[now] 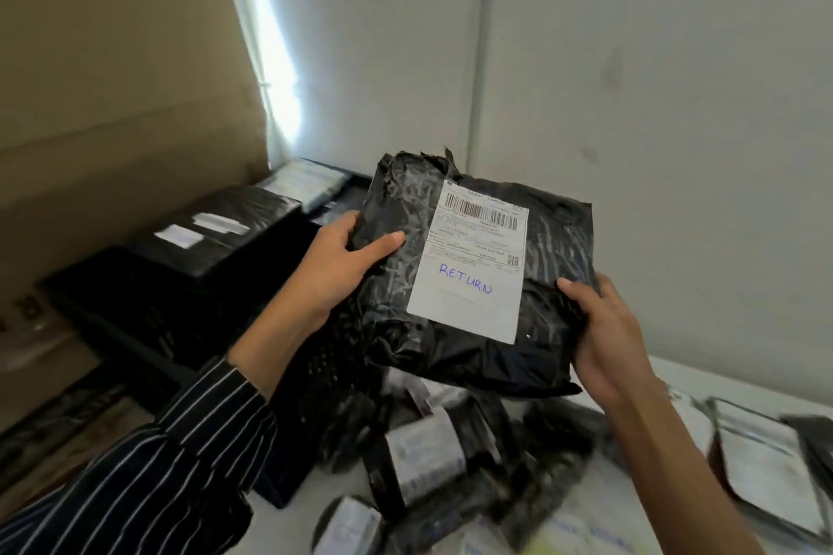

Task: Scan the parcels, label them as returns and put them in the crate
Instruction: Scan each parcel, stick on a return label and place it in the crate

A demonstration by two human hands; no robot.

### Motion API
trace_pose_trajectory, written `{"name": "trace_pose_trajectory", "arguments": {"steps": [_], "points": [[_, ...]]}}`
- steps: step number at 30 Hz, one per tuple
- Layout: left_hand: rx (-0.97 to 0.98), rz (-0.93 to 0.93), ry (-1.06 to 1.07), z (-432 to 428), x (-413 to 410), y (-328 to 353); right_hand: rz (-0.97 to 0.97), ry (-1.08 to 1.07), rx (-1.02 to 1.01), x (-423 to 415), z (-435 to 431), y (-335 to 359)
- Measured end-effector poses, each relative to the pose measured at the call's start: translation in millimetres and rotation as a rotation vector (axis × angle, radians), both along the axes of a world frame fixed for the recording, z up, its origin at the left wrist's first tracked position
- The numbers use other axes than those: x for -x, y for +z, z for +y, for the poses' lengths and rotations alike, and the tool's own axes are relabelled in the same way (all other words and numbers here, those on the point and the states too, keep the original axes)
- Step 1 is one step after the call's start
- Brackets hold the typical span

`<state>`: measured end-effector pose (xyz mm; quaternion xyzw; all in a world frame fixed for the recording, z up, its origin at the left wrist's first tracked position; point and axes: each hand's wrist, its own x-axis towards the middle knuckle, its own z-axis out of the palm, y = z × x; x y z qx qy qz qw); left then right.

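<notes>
Parcel position: you hold the black plastic parcel in the air above the table, to the right of the crate.
Parcel direction: label side faces you; the crumpled end points away towards the wall, and the long axis runs near to far, leaning slightly.
Left hand: your left hand grips the parcel's left edge, thumb on top.
Right hand: your right hand grips the lower right corner, thumb on top.
Label: the white label has its barcode at the far end, a small square code at the right, and "RETURN" handwritten in blue below.
Fine print: too small to read.
Crate: black, holding black parcels whose labels are blurred.
Pile on table: more parcels lie under your hands, smeared by blur, their writing unreadable.
Cut off: your striped sleeve runs out of the bottom left corner.
</notes>
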<state>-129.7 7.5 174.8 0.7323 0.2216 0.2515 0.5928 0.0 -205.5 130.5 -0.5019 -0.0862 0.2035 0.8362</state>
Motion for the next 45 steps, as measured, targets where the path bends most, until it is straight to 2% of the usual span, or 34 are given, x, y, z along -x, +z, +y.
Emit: {"name": "trace_pose_trajectory", "arguments": {"steps": [6, 11, 16, 18, 20, 24, 27, 30, 32, 34, 36, 40, 45], "points": [[-0.041, 0.146, 0.105, 139, -2, 32, 0.015, 0.039, -0.004, -14, 144, 27], [0.054, 0.222, 0.141, 233, -9, 32, 0.069, 0.063, 0.084, -41, 255, 35], [0.100, 0.163, 0.280, 298, -29, 15, 0.063, 0.056, 0.210, -77, 344, 34], [0.027, 0.160, 0.330, 320, -38, 11, 0.081, 0.036, 0.229, -85, 373, 31], [-0.127, 0.196, 0.349, 343, -47, 5, 0.102, 0.012, 0.223, -86, 399, 27], [-0.592, 0.483, 0.354, 369, -58, -10, 0.086, 0.005, 0.263, -79, 445, 8], [-0.768, 0.580, 0.256, 365, -64, -23, -0.014, 0.116, 0.441, -67, 475, -3], [-0.898, 0.684, 0.091, 359, -67, -40, -0.174, 0.168, 0.838, -64, 481, -15], [-0.938, 0.775, 0.031, 359, -65, -48, -0.256, 0.203, 0.925, -67, 473, -22], [-0.933, 0.796, 0.016, 359, -64, -52, -0.307, 0.253, 0.918, -71, 461, -27], [-0.915, 0.740, 0.031, 353, -66, -50, -0.395, 0.258, 0.920, -74, 448, -28], [-0.873, 0.550, 0.027, 324, -74, -36, -0.565, 0.109, 0.838, -73, 411, -22], [-0.759, 0.299, -0.103, 255, -75, -23, -0.726, 0.039, 0.760, -59, 328, -12]]}}
